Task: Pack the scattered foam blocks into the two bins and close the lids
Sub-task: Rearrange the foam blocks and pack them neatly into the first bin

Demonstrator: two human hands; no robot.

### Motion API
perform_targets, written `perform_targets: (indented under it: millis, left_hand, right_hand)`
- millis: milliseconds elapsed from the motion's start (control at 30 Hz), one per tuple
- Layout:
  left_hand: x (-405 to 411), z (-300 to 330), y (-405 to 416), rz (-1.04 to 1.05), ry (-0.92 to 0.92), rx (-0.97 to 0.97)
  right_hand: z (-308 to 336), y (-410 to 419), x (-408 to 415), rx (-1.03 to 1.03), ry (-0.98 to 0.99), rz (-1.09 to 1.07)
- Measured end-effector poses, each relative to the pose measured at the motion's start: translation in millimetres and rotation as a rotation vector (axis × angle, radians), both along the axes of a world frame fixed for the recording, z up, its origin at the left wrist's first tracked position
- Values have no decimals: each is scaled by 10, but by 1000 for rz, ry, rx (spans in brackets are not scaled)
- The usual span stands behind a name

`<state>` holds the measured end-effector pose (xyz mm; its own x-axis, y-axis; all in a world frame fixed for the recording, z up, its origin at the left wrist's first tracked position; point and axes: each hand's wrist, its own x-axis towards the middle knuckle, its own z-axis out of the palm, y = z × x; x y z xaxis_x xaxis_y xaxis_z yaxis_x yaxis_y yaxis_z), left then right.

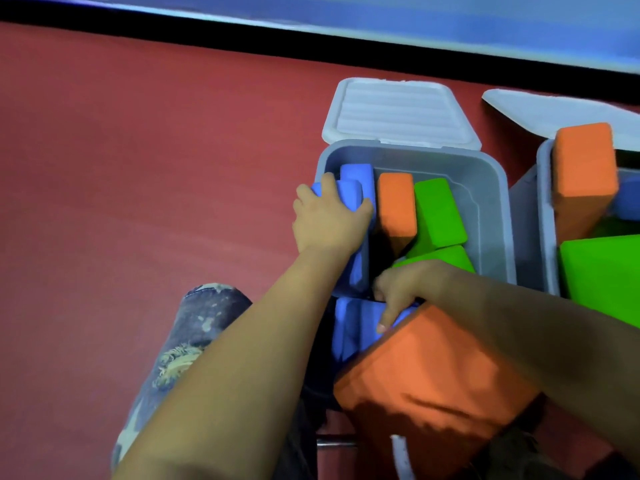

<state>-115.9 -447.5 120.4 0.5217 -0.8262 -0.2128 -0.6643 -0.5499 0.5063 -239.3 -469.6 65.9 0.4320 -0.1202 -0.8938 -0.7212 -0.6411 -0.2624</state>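
A grey bin (491, 202) stands open on the red floor, its white lid (398, 112) hinged back. Inside stand an orange block (396, 206), green blocks (438, 213) and a blue block (356, 174). My left hand (329, 220) grips a blue block (349, 194) at the bin's left wall. My right hand (405, 289) reaches over the bin's near edge, fingers resting on another blue block (353, 327). A large orange block (433, 386) lies under my right forearm. The second bin (545, 216) at right holds an orange block (585, 161) and a green block (602, 271).
The second bin's white lid (561, 109) stands open behind it. A black strip (242, 32) and blue wall run along the far side. My knee in patterned jeans (194, 327) is at lower left. Red floor (138, 168) spreads to the left.
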Motion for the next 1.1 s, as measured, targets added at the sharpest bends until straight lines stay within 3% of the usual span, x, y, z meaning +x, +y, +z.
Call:
perform_targets:
  millis: [67,233,333,433,600,800,967,1100]
  left_hand:
    - [-41,-71,52,-52,-68,-2]
    - [-167,-194,35,-121,-99,15]
    - [-228,-270,-20,-131,-120,35]
    - [-344,-339,-69,-151,-143,65]
    - [-317,-436,-157,-148,-147,96]
    - [-321,-574,-170,-124,-188,91]
    - [-379,-702,-250,-128,-216,101]
    - [-372,-806,-254,-126,-211,90]
  right_hand:
    - [97,-40,-32,-119,-89,8]
    - [272,-356,-549,-327,-242,-348]
    - [166,-549,-1087,-469,-241,-597]
    - [-26,-554,-1511,-491,-180,-691]
    - [-325,-498,-1721,-457,-271,-658]
    - [-505,-516,-1435,-502,-287,-331]
    - [-638,-398,-1365,-659,-239,-92]
    - [-749,-379,-1382,-785,-301,-111]
